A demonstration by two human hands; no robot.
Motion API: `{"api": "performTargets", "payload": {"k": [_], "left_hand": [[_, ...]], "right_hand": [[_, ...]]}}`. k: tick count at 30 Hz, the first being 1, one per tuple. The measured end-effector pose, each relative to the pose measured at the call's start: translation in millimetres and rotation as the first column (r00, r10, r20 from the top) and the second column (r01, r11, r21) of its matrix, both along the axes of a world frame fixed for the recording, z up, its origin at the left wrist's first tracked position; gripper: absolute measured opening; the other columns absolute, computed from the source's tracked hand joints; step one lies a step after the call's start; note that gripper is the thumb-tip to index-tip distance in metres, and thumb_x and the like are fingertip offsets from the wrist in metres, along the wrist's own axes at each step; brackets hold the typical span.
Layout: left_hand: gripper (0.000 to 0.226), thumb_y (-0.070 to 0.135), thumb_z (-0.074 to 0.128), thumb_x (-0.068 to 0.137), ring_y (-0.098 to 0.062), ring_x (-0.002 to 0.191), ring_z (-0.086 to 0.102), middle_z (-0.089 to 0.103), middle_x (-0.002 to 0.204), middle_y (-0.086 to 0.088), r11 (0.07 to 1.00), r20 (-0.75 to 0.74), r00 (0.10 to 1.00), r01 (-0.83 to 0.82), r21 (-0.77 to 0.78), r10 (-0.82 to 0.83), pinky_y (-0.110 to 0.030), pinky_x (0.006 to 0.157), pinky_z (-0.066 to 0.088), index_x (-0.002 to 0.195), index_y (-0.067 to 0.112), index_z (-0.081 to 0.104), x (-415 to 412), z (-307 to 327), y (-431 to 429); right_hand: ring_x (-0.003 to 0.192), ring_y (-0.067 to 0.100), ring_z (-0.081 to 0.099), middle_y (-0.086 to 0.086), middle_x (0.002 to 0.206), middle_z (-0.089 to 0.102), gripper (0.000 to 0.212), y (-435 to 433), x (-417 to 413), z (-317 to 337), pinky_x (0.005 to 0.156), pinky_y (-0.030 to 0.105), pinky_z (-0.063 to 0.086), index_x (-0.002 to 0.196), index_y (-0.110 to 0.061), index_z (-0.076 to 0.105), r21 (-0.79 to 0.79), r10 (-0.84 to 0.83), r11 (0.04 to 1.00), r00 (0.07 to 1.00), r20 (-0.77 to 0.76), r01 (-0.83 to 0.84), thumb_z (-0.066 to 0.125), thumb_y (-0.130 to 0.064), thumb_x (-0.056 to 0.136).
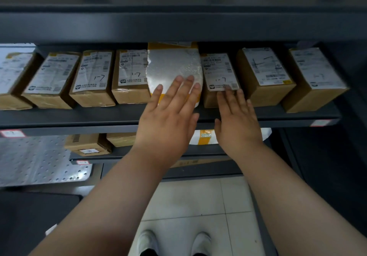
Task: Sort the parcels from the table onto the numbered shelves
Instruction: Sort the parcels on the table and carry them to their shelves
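A white bubble-wrap parcel with yellow edging (172,65) lies in the row of parcels on the dark shelf (79,114). My left hand (168,114) lies flat with straight fingers on the front of this parcel. My right hand (236,120) is open too, its fingertips touching the front of the brown box marked "1-7" (217,77) just to the right. Several more brown boxes with white labels (93,77) stand side by side along the same shelf, some marked "1-7".
A shelf board (178,25) hangs close above the row. Lower shelves hold brown boxes (87,143) and a white-and-yellow parcel (204,136). A white perforated panel (35,160) is at lower left. Tiled floor (188,200) and my white shoes are below.
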State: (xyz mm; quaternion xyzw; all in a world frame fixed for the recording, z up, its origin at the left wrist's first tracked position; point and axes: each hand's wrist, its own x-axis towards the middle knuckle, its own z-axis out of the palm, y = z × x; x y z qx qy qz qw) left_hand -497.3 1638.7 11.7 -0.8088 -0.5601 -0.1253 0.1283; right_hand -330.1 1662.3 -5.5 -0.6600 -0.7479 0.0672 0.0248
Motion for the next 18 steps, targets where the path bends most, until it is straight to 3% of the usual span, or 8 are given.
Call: {"api": "performTargets", "payload": {"k": [8, 12, 14, 18], "left_hand": [[0.056, 0.034, 0.025, 0.097, -0.026, 0.141, 0.034, 0.039, 0.151, -0.011, 1.000, 0.027, 1.000, 0.013, 0.000, -0.013, -0.048, 0.115, 0.027, 0.145, 0.007, 0.040, 29.6, 0.4, 6.9], [0.056, 0.033, 0.027, 0.097, -0.027, 0.141, 0.035, 0.041, 0.150, -0.012, 0.999, 0.040, 0.998, 0.042, 0.003, -0.042, -0.048, 0.114, 0.030, 0.144, 0.005, 0.041, 43.6, 0.9, 6.8], [0.056, 0.033, 0.027, 0.097, -0.027, 0.140, 0.037, 0.043, 0.149, -0.012, 0.998, 0.047, 0.997, 0.061, -0.001, -0.061, -0.047, 0.114, 0.029, 0.143, 0.005, 0.042, 55.5, 1.9, 8.6], [0.056, 0.033, 0.027, 0.097, -0.026, 0.139, 0.038, 0.042, 0.149, -0.011, 0.996, 0.074, 0.994, 0.087, -0.010, -0.086, -0.046, 0.114, 0.028, 0.144, 0.005, 0.040, 83.9, 2.7, 15.9]], "right_hand": [[0.146, 0.022, -0.017, 0.002, 0.160, -0.014, 0.071, 15.7, -9.8, 1.2, 0.117, 0.038, -0.009, 0.153, -0.021, -0.005, -0.028, -0.003, 1.000, 1.000, -0.013, 0.002, 0.039, -0.032, 0.099], [0.148, 0.026, 0.005, 0.010, 0.159, 0.016, 0.065, -13.3, 13.9, 9.5, 0.118, 0.042, 0.003, 0.150, -0.012, 0.026, 0.257, 0.019, 0.966, 0.994, -0.108, 0.010, 0.052, -0.024, 0.092], [0.147, 0.029, 0.012, 0.013, 0.157, 0.024, 0.064, -25.2, 35.0, 9.7, 0.117, 0.046, 0.008, 0.147, -0.007, 0.033, 0.317, -0.029, 0.947, 0.995, -0.090, 0.056, 0.052, -0.022, 0.088], [0.147, 0.026, -0.008, 0.010, 0.161, 0.000, 0.070, -17.4, 68.8, 11.7, 0.117, 0.046, -0.006, 0.153, -0.012, 0.013, 0.137, -0.120, 0.985, 0.989, 0.081, 0.108, 0.044, -0.028, 0.092]]}}
